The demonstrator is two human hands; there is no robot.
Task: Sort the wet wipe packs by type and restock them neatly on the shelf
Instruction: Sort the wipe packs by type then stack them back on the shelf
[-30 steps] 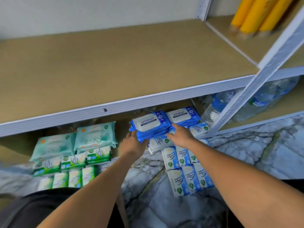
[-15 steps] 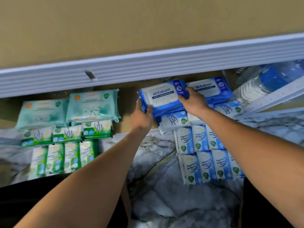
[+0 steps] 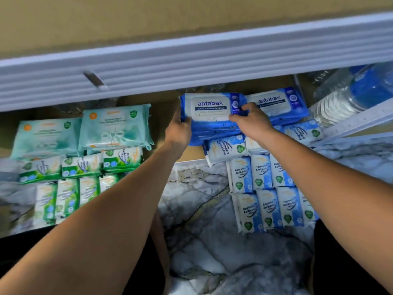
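1. Holding the lower shelf [image 3: 163,105], under the white beam [image 3: 191,60]: two teal packs [image 3: 114,126] side by side at left, two blue antabax packs at right.
2. Right bay: clear water bottles [image 3: 350,92] lying on their sides.
3. Marble floor [image 3: 202,231] in front carries the small packs: green pine packs [image 3: 122,158] in rows below the teal ones, blue-white fragrance-free packs [image 3: 261,173] in rows below the antabax ones.
4. Task pack: the left antabax pack [image 3: 210,107], label up, just beside the second antabax pack [image 3: 278,103]. More blue wrapping shows beneath it; resting or lifted, cannot tell.
5. Left hand [image 3: 178,133] grips the pack's left end, thumb on its front edge, fingers hidden behind.
6. Right hand [image 3: 253,122] pinches the right end, fingers curled together over the top, thumb at the label's lower corner.
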